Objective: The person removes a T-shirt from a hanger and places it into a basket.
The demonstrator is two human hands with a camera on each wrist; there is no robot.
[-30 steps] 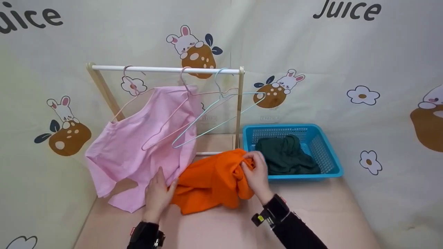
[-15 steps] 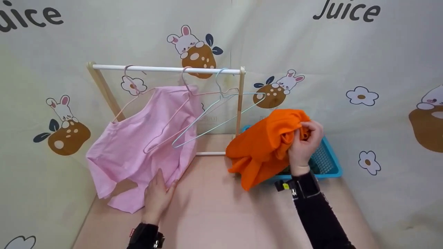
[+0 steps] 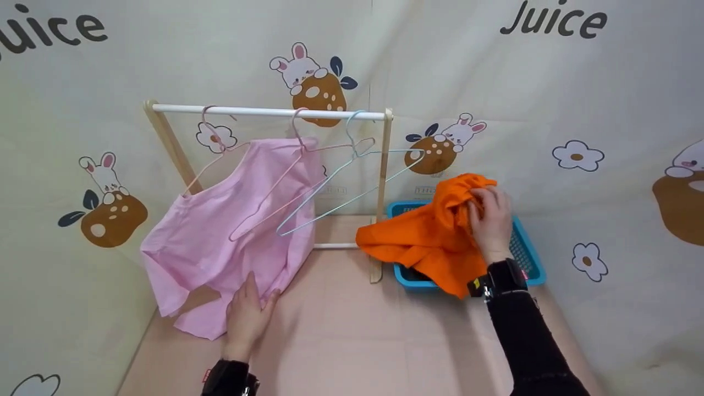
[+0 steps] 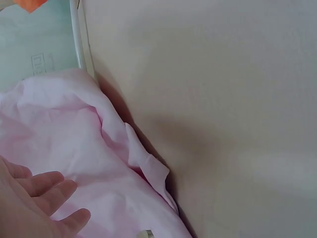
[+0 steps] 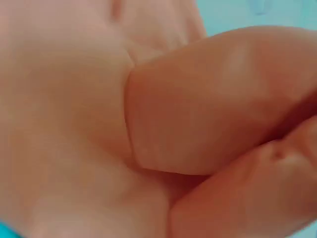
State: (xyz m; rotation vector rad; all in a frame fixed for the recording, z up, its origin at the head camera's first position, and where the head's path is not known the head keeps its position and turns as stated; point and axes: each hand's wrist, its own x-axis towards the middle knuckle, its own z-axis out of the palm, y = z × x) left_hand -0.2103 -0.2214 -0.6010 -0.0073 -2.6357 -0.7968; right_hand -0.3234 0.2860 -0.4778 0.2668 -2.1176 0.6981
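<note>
My right hand (image 3: 492,226) grips a bunched orange garment (image 3: 440,231) over the blue basket (image 3: 528,253). The cloth hangs down to the left and spills past the basket's front rim, covering most of what lies inside. In the right wrist view a blurred close-up fills the frame. My left hand (image 3: 250,313) is at the lower part of a pink shirt (image 3: 231,214), its fingers loosely extended. The left wrist view has these fingers (image 4: 54,196) in front of the pink cloth (image 4: 99,163), holding nothing; contact cannot be told. The shirt hangs on a pink hanger (image 3: 212,159).
A small rack with a white bar (image 3: 258,111) and wooden posts (image 3: 385,165) stands at the back. On its right part hang a bare pink hanger (image 3: 267,201) and a light blue hanger (image 3: 313,201). Printed fabric (image 3: 632,99) surrounds the table (image 3: 352,341).
My right hand has carried the orange garment rightward from beside the pink shirt to over the basket, then lowered it slightly. The dark green cloth there is now mostly covered. My left hand has stayed put.
</note>
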